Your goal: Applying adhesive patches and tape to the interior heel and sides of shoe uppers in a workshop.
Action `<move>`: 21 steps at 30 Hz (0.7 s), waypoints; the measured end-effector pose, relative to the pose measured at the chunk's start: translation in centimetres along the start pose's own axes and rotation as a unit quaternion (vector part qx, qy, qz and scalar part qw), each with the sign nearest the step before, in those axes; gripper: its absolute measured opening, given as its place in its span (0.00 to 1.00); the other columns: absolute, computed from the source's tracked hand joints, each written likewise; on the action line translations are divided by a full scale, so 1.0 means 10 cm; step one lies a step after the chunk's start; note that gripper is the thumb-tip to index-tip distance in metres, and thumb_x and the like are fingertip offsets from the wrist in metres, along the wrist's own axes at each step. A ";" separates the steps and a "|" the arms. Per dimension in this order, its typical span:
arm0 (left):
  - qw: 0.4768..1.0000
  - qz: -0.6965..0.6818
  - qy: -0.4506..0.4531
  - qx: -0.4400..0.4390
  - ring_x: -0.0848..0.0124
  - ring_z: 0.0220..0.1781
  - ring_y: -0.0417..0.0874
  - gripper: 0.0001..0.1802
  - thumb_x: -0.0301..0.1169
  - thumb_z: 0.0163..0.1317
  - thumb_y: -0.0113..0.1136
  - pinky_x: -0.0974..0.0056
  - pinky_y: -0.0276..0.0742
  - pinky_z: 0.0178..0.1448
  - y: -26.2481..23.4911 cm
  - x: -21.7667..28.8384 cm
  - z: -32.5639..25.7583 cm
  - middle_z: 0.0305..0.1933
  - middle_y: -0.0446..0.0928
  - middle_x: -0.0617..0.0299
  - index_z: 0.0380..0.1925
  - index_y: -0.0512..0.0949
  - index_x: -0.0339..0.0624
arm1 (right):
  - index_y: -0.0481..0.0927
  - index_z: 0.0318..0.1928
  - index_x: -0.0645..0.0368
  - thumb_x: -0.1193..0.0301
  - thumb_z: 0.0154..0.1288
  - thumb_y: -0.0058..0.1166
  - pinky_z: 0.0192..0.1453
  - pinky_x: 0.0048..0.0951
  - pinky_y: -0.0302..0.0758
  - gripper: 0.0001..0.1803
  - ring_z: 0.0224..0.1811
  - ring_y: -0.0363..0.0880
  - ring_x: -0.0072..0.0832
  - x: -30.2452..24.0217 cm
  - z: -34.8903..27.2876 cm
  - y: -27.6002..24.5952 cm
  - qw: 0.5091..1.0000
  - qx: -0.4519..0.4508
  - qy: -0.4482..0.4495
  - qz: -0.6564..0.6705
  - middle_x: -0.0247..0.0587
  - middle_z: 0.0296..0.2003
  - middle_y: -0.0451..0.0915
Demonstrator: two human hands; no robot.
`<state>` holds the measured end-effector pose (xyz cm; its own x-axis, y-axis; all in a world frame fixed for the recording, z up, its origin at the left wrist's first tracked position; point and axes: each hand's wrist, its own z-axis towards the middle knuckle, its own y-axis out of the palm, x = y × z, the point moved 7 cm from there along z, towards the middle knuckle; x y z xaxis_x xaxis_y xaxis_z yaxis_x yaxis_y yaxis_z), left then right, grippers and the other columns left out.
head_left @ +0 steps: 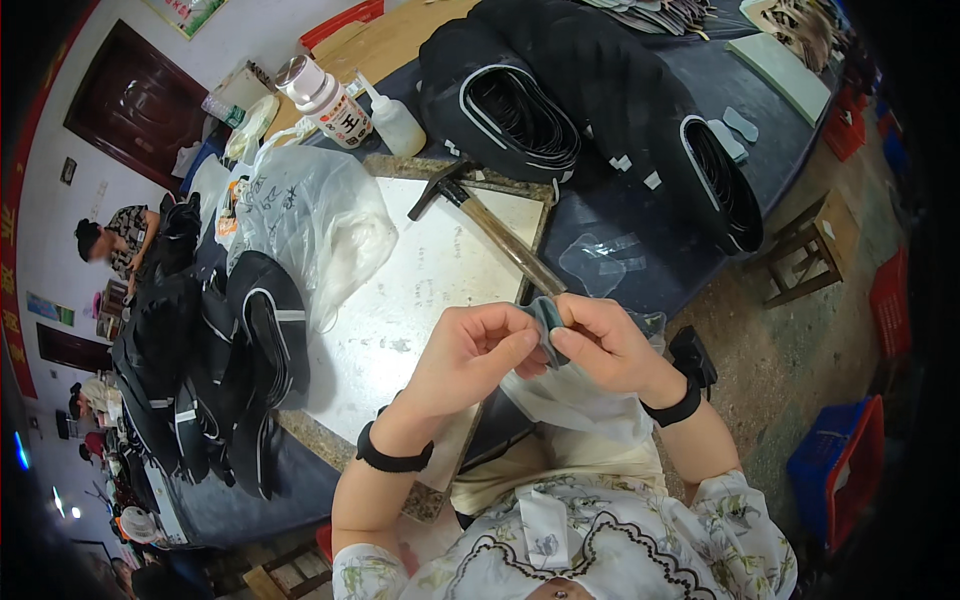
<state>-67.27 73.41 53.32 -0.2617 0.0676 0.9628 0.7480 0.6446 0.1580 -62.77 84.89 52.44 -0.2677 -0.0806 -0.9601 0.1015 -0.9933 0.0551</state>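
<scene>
Both my hands meet over the near right corner of a pale stone slab (420, 290). My left hand (470, 355) and my right hand (610, 345) together pinch a small grey-blue folded piece of material (548, 318) between thumbs and fingers. Each wrist wears a black band. A hammer (495, 225) with a wooden handle lies on the slab just beyond my hands, its head pointing away to the left. Under my right hand hangs a thin white plastic bag (580, 400).
A clear plastic bag (315, 215) sits at the slab's left edge. Black shoe-upper stacks lie at left (230, 370) and at the back (590, 100). A white jar (325, 100) and squeeze bottle (395, 120) stand behind. Stool (810, 250) and blue crate (840, 470) at right. A person sits far left.
</scene>
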 end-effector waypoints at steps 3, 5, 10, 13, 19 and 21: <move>1.000 -0.001 -0.003 -0.004 0.77 0.30 0.79 0.07 0.28 0.62 0.55 0.73 0.75 0.38 0.00 0.01 -0.02 0.29 0.79 0.62 0.31 0.76 0.33 | 0.61 0.23 0.62 0.75 0.63 0.45 0.24 0.22 0.53 0.12 0.23 0.52 0.15 -0.02 0.01 0.02 1.000 -0.027 -0.004 -0.002 0.29 0.19 0.57; 1.000 0.000 -0.009 -0.004 0.77 0.31 0.79 0.07 0.27 0.61 0.55 0.73 0.75 0.38 0.01 0.03 -0.02 0.29 0.79 0.61 0.31 0.76 0.32 | 0.61 0.23 0.62 0.75 0.63 0.45 0.23 0.23 0.54 0.12 0.22 0.53 0.17 0.00 0.01 0.00 0.999 -0.030 -0.002 -0.010 0.30 0.19 0.57; 0.998 0.051 -0.019 0.015 0.79 0.31 0.79 0.07 0.26 0.60 0.55 0.75 0.75 0.38 0.03 0.06 -0.05 0.28 0.78 0.63 0.30 0.76 0.31 | 0.60 0.23 0.63 0.75 0.60 0.47 0.23 0.26 0.56 0.12 0.19 0.55 0.24 -0.05 0.03 0.00 0.997 -0.047 -0.003 -0.060 0.36 0.17 0.58; 0.997 0.072 -0.030 0.026 0.80 0.30 0.78 0.06 0.25 0.59 0.55 0.75 0.75 0.37 0.03 0.06 -0.05 0.26 0.78 0.64 0.28 0.76 0.31 | 0.60 0.22 0.63 0.75 0.58 0.47 0.23 0.29 0.57 0.12 0.18 0.55 0.28 -0.05 0.02 0.01 0.997 -0.058 0.003 -0.053 0.40 0.17 0.58; 0.996 0.082 -0.026 0.017 0.80 0.30 0.79 0.06 0.24 0.59 0.55 0.75 0.76 0.36 0.02 0.05 -0.06 0.26 0.78 0.64 0.28 0.77 0.32 | 0.60 0.22 0.63 0.75 0.57 0.47 0.23 0.29 0.57 0.12 0.18 0.56 0.29 -0.09 0.04 0.00 0.993 -0.063 -0.005 -0.095 0.40 0.16 0.59; 0.997 0.066 -0.028 0.011 0.79 0.30 0.79 0.06 0.24 0.58 0.55 0.75 0.75 0.36 0.02 0.07 -0.05 0.26 0.78 0.64 0.28 0.77 0.31 | 0.61 0.22 0.63 0.75 0.57 0.48 0.23 0.29 0.57 0.11 0.18 0.56 0.28 -0.09 0.04 0.01 0.993 -0.076 0.000 -0.088 0.40 0.16 0.59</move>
<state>-66.97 73.19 54.10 -0.1959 0.1946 0.9611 0.7652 0.6432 0.0257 -62.95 84.78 53.43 -0.2947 0.0938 -0.9510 0.1965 -0.9680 -0.1564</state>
